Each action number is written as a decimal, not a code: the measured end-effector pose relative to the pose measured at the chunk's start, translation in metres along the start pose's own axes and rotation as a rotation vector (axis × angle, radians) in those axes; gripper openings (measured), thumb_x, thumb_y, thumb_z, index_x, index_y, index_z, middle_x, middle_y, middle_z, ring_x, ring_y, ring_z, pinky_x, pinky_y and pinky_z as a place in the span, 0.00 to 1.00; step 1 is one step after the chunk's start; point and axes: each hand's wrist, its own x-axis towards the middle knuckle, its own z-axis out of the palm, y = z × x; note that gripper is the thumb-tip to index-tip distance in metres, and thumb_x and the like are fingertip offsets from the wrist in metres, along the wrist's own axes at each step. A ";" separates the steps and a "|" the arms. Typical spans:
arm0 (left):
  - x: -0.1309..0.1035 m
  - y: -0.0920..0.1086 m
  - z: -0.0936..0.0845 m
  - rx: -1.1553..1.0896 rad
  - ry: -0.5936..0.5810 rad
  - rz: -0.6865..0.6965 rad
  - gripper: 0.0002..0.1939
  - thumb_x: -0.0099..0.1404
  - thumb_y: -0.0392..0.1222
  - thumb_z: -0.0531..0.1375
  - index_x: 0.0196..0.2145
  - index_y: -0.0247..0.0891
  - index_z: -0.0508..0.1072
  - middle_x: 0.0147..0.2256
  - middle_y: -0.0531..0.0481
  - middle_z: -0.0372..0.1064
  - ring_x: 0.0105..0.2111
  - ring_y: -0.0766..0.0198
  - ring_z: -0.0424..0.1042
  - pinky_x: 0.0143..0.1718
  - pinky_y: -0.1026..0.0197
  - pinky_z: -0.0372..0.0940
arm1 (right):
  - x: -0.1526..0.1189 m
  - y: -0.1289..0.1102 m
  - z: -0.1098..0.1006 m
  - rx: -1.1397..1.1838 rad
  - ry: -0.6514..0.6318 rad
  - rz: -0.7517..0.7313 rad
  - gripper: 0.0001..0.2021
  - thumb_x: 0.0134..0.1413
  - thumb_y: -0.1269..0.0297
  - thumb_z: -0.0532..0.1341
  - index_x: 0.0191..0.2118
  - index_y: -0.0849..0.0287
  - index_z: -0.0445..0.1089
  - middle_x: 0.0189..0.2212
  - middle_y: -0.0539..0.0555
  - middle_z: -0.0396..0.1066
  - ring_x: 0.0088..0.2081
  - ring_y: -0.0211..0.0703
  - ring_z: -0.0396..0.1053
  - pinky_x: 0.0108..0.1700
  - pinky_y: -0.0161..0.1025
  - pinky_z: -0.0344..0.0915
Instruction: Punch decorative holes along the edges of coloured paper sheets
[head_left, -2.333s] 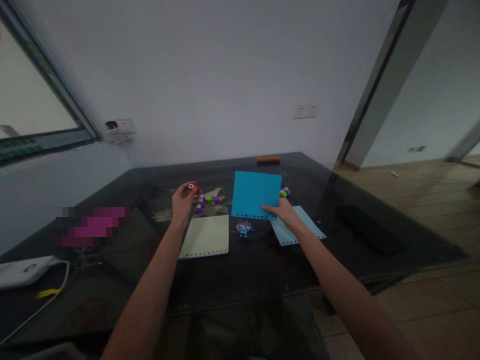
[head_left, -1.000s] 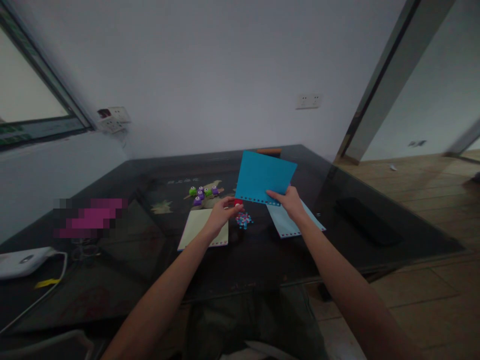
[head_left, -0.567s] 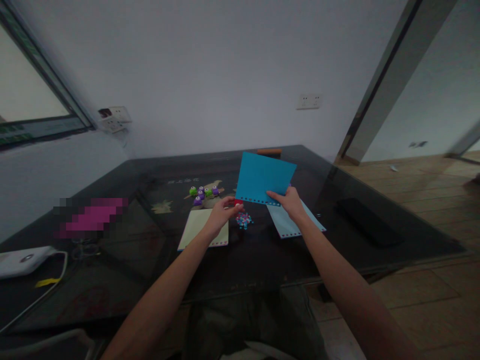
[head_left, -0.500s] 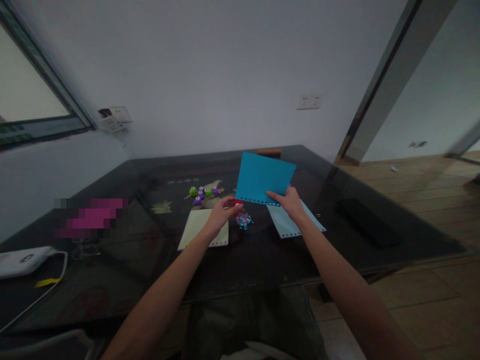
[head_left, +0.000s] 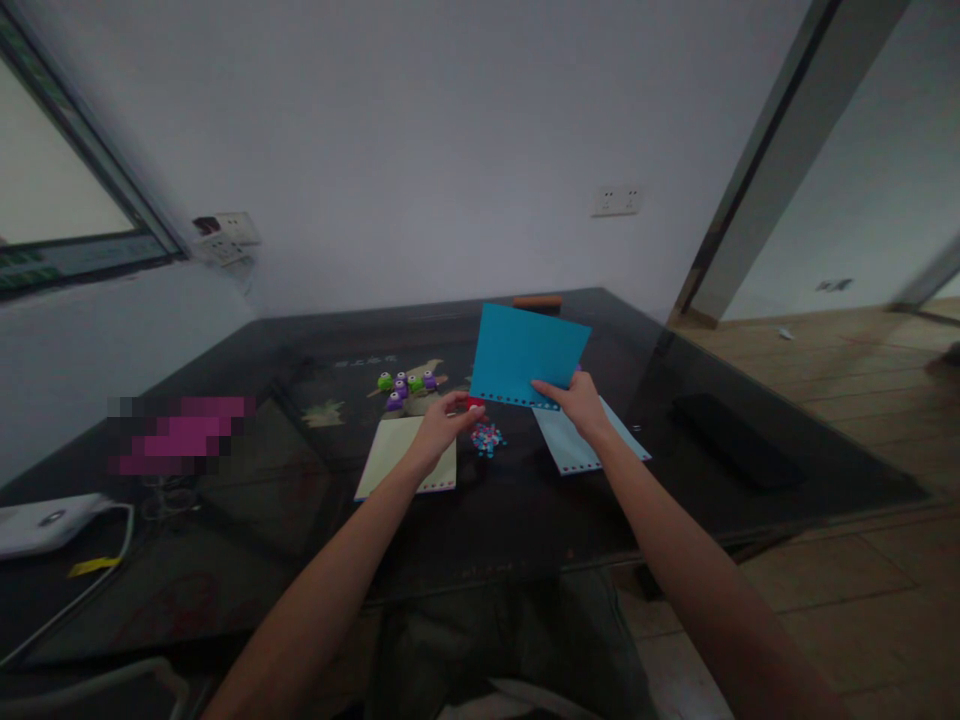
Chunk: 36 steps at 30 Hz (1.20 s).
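My right hand (head_left: 579, 402) grips a bright blue sheet of paper (head_left: 529, 350) by its lower right part, thumb on the near face. A row of small holes runs along the sheet's lower edge. At the lower left corner of the sheet, my left hand (head_left: 441, 425) has its thumb and fingers closed round a small red and white thing (head_left: 475, 403), mostly hidden. Below it lies a pile of tiny pink, blue and white paper bits (head_left: 486, 438). A cream pad (head_left: 394, 455) lies partly under my left forearm, a pale blue sheet (head_left: 576, 447) beneath my right wrist; both have hole-lined near edges.
Several green and purple toy figures (head_left: 405, 385) stand behind the cream pad. A black oblong case (head_left: 735, 440) lies at the right, a brown object (head_left: 537, 301) at the back. At left are a blurred pink patch (head_left: 187, 430) and a white device (head_left: 52, 525) with a cable.
Hardly anything differs. Both hands keep their places at the blue sheet, and the whole view has shifted very slightly.
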 end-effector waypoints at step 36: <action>0.000 0.000 -0.003 -0.100 -0.023 -0.094 0.17 0.53 0.44 0.64 0.40 0.33 0.70 0.38 0.43 0.72 0.31 0.64 0.73 0.35 0.61 0.66 | -0.002 -0.007 -0.003 -0.241 -0.028 -0.156 0.14 0.43 0.56 0.63 0.34 0.61 0.73 0.32 0.58 0.74 0.34 0.51 0.71 0.40 0.47 0.66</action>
